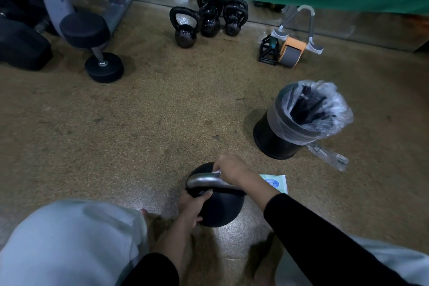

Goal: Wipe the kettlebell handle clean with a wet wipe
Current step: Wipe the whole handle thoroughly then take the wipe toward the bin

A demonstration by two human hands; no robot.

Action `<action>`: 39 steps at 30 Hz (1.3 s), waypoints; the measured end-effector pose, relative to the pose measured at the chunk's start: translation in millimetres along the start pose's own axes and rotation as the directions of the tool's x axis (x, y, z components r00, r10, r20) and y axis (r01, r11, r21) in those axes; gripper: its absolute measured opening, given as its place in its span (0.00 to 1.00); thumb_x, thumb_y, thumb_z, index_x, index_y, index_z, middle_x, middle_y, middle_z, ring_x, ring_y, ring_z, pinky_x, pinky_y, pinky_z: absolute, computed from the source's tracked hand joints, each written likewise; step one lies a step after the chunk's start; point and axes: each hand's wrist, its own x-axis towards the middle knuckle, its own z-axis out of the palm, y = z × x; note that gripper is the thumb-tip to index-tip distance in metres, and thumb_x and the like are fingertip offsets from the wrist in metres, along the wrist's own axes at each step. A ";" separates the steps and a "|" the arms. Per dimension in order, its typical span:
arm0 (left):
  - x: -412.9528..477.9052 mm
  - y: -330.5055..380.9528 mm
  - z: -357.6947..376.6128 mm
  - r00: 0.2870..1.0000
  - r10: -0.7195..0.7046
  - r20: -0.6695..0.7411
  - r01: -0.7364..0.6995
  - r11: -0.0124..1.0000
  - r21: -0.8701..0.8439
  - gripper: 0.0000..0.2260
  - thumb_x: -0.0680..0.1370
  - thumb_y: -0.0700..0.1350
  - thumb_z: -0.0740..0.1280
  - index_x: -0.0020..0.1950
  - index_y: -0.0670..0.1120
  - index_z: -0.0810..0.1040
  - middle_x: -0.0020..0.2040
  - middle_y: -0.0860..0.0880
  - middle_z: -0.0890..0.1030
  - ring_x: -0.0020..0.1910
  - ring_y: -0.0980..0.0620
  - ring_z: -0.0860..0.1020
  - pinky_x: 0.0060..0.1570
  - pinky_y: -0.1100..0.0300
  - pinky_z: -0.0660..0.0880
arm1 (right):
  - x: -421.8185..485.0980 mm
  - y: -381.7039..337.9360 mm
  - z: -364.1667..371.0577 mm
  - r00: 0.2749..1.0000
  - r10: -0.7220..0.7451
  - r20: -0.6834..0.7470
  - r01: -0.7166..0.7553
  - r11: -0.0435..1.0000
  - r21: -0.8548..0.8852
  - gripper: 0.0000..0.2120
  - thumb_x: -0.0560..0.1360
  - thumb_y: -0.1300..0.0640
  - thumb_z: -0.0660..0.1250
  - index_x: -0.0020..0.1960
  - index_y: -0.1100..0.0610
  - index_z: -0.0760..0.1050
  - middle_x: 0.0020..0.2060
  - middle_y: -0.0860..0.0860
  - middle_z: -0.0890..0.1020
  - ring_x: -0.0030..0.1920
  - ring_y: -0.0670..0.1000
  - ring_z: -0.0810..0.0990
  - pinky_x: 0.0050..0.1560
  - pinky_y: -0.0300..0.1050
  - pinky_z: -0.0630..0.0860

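Note:
A black kettlebell (222,209) with a bare grey metal handle (204,180) stands on the floor between my knees. My left hand (193,206) grips its left side, just under the handle's left end. My right hand (232,170) is closed over the handle's right end. A small corner of a white wet wipe (217,172) shows under its fingers, pressed against the metal. The rest of the wipe is hidden by the hand. A pale green pack of wipes (276,183) lies on the floor right of the kettlebell, partly behind my right wrist.
A black bin (278,137) lined with a clear plastic bag stands to the right. Three black kettlebells (209,21) sit by the far green curtain, an orange ab roller (291,51) to their right. A dumbbell (97,51) and machine frame are at far left.

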 end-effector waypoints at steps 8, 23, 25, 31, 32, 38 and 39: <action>2.2 -1.7 2.1 1.000 -0.008 0.019 0.008 1.000 -0.010 0.27 0.71 0.46 0.76 0.66 0.46 0.69 0.60 0.45 0.75 0.54 0.45 0.71 0.46 0.45 0.73 | -2.2 -9.7 10.8 0.999 -0.027 -0.032 0.026 0.999 -0.030 0.14 0.75 0.62 0.62 0.55 0.54 0.81 0.52 0.58 0.81 0.54 0.59 0.78 0.53 0.45 0.74; 5.5 -3.7 0.5 1.000 0.013 0.025 -0.013 1.000 -0.007 0.27 0.71 0.45 0.76 0.66 0.46 0.70 0.62 0.45 0.76 0.56 0.45 0.72 0.46 0.44 0.73 | -30.6 -4.4 8.1 0.995 0.015 -0.103 -0.026 0.994 -0.106 0.13 0.77 0.61 0.59 0.59 0.55 0.77 0.55 0.58 0.78 0.57 0.60 0.77 0.54 0.47 0.74; 6.5 -4.7 0.6 1.000 0.016 0.026 -0.016 1.000 -0.006 0.26 0.71 0.45 0.76 0.66 0.46 0.70 0.61 0.45 0.76 0.56 0.45 0.72 0.47 0.44 0.73 | -31.6 -10.2 5.8 0.993 0.034 -0.112 -0.048 0.992 -0.117 0.14 0.77 0.63 0.59 0.60 0.56 0.77 0.55 0.59 0.78 0.58 0.60 0.77 0.55 0.48 0.74; 7.2 -5.6 0.1 0.999 0.015 0.028 -0.015 1.000 -0.004 0.27 0.71 0.45 0.77 0.66 0.46 0.71 0.61 0.45 0.77 0.57 0.43 0.73 0.47 0.47 0.73 | -56.9 -11.8 29.9 0.975 -0.035 -0.219 0.011 0.994 -0.108 0.18 0.77 0.65 0.56 0.64 0.54 0.73 0.62 0.52 0.76 0.60 0.56 0.74 0.56 0.48 0.72; 7.0 -4.7 0.2 1.000 0.016 0.020 -0.017 1.000 0.003 0.27 0.70 0.45 0.77 0.66 0.46 0.71 0.62 0.45 0.77 0.57 0.43 0.73 0.47 0.47 0.73 | -59.3 -9.0 31.7 0.967 -0.030 -0.252 0.006 0.995 -0.096 0.18 0.77 0.65 0.56 0.64 0.53 0.72 0.63 0.49 0.75 0.61 0.56 0.74 0.56 0.48 0.72; 6.0 -5.0 0.7 1.000 0.012 0.002 -0.012 0.999 0.033 0.27 0.71 0.46 0.76 0.66 0.46 0.70 0.59 0.45 0.76 0.61 0.40 0.73 0.46 0.47 0.75 | -54.2 -15.1 48.6 0.902 -0.128 -0.412 0.101 0.991 -0.085 0.18 0.69 0.68 0.59 0.53 0.57 0.79 0.54 0.51 0.82 0.56 0.52 0.80 0.66 0.45 0.69; 6.1 -5.3 0.7 1.000 0.013 0.008 -0.013 0.999 0.036 0.27 0.71 0.46 0.76 0.66 0.45 0.70 0.60 0.45 0.76 0.59 0.40 0.74 0.45 0.47 0.75 | -55.8 -15.2 55.0 0.879 -0.148 -0.453 0.126 0.989 -0.080 0.18 0.66 0.67 0.58 0.48 0.56 0.82 0.50 0.50 0.83 0.52 0.50 0.82 0.62 0.45 0.74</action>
